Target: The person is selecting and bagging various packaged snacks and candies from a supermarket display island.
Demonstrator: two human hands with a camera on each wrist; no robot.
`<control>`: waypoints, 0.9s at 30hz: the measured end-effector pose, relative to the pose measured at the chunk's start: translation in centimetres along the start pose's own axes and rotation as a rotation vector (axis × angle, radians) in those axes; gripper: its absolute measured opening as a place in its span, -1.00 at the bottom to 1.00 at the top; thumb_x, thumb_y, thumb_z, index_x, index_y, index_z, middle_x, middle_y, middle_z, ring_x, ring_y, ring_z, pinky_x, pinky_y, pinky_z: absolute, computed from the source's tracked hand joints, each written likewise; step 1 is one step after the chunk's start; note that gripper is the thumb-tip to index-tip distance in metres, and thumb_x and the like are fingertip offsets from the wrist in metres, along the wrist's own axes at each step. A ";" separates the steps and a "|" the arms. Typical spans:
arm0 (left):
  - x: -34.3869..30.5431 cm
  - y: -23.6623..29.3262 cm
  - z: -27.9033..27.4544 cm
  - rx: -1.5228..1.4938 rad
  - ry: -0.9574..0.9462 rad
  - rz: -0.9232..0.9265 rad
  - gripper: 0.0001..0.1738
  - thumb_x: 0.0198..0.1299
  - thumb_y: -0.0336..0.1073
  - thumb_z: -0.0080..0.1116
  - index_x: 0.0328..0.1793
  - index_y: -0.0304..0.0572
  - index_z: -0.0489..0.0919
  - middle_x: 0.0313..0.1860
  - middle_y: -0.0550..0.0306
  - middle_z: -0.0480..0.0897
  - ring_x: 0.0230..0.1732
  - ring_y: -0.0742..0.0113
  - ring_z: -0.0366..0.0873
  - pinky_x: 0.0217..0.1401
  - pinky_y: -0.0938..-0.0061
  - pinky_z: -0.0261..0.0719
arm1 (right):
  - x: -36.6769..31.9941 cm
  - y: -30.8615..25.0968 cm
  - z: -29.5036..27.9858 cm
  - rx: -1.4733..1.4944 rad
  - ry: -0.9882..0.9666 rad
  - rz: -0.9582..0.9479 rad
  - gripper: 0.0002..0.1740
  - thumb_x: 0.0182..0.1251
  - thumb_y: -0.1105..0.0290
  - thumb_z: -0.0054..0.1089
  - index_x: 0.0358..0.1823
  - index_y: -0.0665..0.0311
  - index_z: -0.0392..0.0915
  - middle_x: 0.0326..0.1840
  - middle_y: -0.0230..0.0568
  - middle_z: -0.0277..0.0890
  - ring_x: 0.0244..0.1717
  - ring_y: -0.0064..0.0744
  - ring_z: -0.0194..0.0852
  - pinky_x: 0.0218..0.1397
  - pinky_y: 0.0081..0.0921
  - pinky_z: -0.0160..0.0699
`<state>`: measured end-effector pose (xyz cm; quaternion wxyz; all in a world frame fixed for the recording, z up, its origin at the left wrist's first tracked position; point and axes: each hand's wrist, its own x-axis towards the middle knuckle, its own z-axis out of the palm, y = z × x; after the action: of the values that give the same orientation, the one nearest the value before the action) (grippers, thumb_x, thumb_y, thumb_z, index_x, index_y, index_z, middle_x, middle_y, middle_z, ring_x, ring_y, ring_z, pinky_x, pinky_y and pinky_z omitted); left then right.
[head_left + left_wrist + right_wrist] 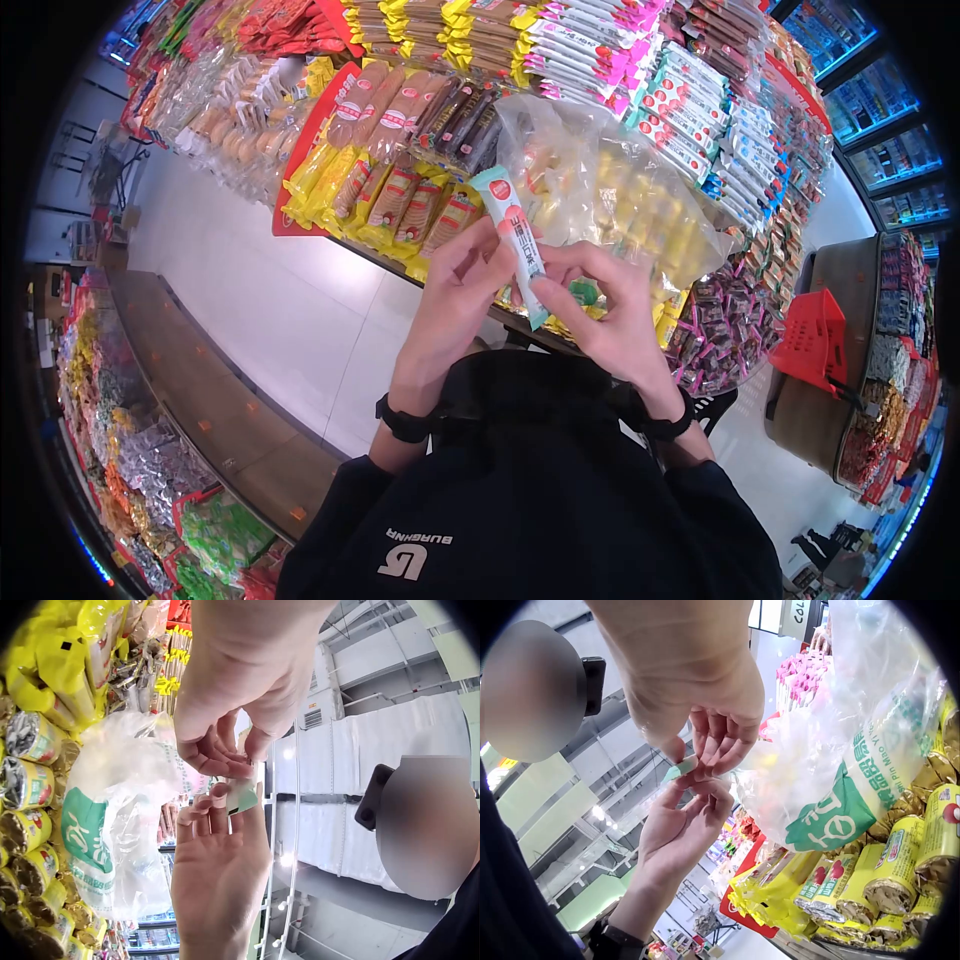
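A slim white snack packet (pixel 513 230) with mint-green ends and red print is held aslant between both hands in the head view. My left hand (pixel 452 292) grips its left side, thumb lying along the wrapper. From the other side my right hand (pixel 607 305) pinches the lower part between thumb and fingers. In the left wrist view the packet's green end (pixel 241 798) shows between the fingers, the rest mostly hidden. The same green wrapper (pixel 681 768) sticks out by the right thumb in the right wrist view. Just beyond the hands lies a clear plastic bag (pixel 640 190) with yellow-wrapped items inside.
Rows of packed sausages (pixel 385 110) and yellow snack packs (pixel 370 205) fill the display ahead. More mint-and-white packets (pixel 685 110) lie at the right. A red basket (pixel 812 340) stands farther right. Pale floor (pixel 290 320) and a brown counter (pixel 220 400) are at the left.
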<state>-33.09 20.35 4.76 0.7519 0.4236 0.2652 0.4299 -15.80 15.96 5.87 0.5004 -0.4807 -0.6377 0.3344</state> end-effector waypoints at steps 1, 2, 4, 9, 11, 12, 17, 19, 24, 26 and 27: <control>0.0 -0.1 0.0 -0.024 0.024 0.010 -0.66 0.43 -0.25 0.06 0.20 -0.32 0.49 0.01 0.15 0.60 -0.08 0.51 0.53 -0.12 0.57 0.48 | 0.0 -0.5 0.3 -0.006 0.003 -0.003 -0.62 0.08 0.49 0.45 -0.02 0.34 0.61 -0.46 -0.27 0.55 -0.46 -0.52 0.48 -0.32 -0.56 0.48; 0.1 -0.3 0.2 -0.048 0.048 0.020 -0.66 0.44 -0.22 0.05 0.19 -0.30 0.49 0.00 0.17 0.60 -0.07 0.51 0.53 -0.10 0.56 0.48 | 0.0 -1.0 0.5 -0.013 0.006 -0.007 -0.58 0.06 0.47 0.47 -0.01 0.33 0.61 -0.47 -0.29 0.53 -0.48 -0.53 0.46 -0.34 -0.56 0.48; 0.2 -0.3 0.0 -0.075 0.056 0.018 -0.66 0.46 -0.19 0.00 0.19 -0.27 0.48 0.01 0.18 0.57 -0.03 0.49 0.53 -0.02 0.51 0.50 | 0.0 -1.7 0.8 -0.029 0.011 0.020 -0.56 0.04 0.48 0.49 0.00 0.34 0.61 -0.44 -0.29 0.57 -0.44 -0.56 0.49 -0.29 -0.57 0.50; 0.1 -1.0 -0.7 -0.156 0.043 -0.037 -0.66 0.48 -0.20 -0.07 0.23 -0.23 0.42 0.06 0.15 0.53 0.06 0.39 0.54 0.17 0.36 0.52 | -0.5 -1.4 1.7 -0.069 0.096 -0.013 -0.56 0.02 0.50 0.47 0.00 0.37 0.60 -0.47 -0.31 0.54 -0.50 -0.58 0.47 -0.35 -0.60 0.50; 0.0 -1.0 -0.7 -0.169 0.038 -0.034 -0.66 0.46 -0.23 -0.05 0.25 -0.23 0.40 0.07 0.15 0.53 0.07 0.38 0.54 0.18 0.36 0.50 | -0.7 -1.1 2.0 -0.097 0.127 -0.074 -0.57 0.05 0.50 0.45 0.00 0.37 0.58 -0.53 -0.33 0.48 -0.55 -0.55 0.45 -0.43 -0.59 0.49; -0.1 -1.0 -0.7 -0.176 0.036 -0.031 -0.65 0.45 -0.24 -0.04 0.26 -0.22 0.39 0.07 0.15 0.52 0.07 0.37 0.54 0.19 0.36 0.49 | -0.7 -1.2 2.1 -0.111 0.131 -0.075 -0.58 0.05 0.50 0.45 -0.01 0.37 0.58 -0.53 -0.33 0.48 -0.55 -0.56 0.45 -0.43 -0.59 0.49; -0.2 -1.1 -1.3 -0.184 -0.038 -0.021 -0.69 0.42 -0.28 -0.01 0.21 -0.22 0.40 0.04 0.17 0.52 0.01 0.37 0.53 0.11 0.42 0.47 | -0.9 -1.1 2.3 -0.139 0.146 -0.100 -0.62 0.06 0.51 0.43 -0.05 0.39 0.58 -0.53 -0.32 0.50 -0.56 -0.57 0.46 -0.46 -0.59 0.49; -0.2 -1.0 -1.3 -0.148 -0.036 -0.020 -0.70 0.42 -0.27 -0.01 0.18 -0.23 0.42 0.01 0.18 0.52 -0.02 0.38 0.52 0.09 0.44 0.46 | -1.0 -1.2 2.4 -0.107 0.141 -0.055 -0.64 0.07 0.51 0.43 -0.08 0.38 0.58 -0.51 -0.29 0.53 -0.54 -0.55 0.48 -0.45 -0.58 0.49; 0.0 -0.8 -0.9 0.144 -0.012 0.016 -0.70 0.45 -0.17 -0.01 0.10 -0.24 0.47 -0.09 0.18 0.55 -0.06 0.43 0.53 0.07 0.46 0.46 | -1.0 -0.7 2.5 -0.140 0.188 -0.071 -0.71 0.06 0.50 0.45 -0.18 0.37 0.59 -0.40 -0.22 0.61 -0.49 -0.44 0.54 -0.44 -0.55 0.48; 0.0 -1.0 -0.8 0.183 -0.010 0.020 -0.68 0.43 -0.15 0.04 0.07 -0.27 0.50 -0.16 0.20 0.59 -0.14 0.48 0.53 0.00 0.52 0.47 | -1.0 -0.6 2.2 -0.202 0.199 -0.077 -0.73 0.05 0.49 0.47 -0.23 0.36 0.58 -0.36 -0.20 0.63 -0.48 -0.40 0.55 -0.45 -0.54 0.47; 0.0 -1.3 -0.9 0.195 -0.006 0.016 -0.68 0.42 -0.16 0.06 0.07 -0.28 0.51 -0.17 0.21 0.59 -0.16 0.49 0.53 -0.02 0.54 0.48 | -0.9 -0.7 1.9 -0.220 0.187 -0.068 -0.71 0.01 0.51 0.47 -0.21 0.36 0.61 -0.35 -0.18 0.63 -0.47 -0.35 0.54 -0.43 -0.51 0.48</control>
<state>-33.21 20.37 3.23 0.7045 0.4981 0.2999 0.4069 -17.75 14.95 5.68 0.5129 -0.5397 -0.6371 0.1993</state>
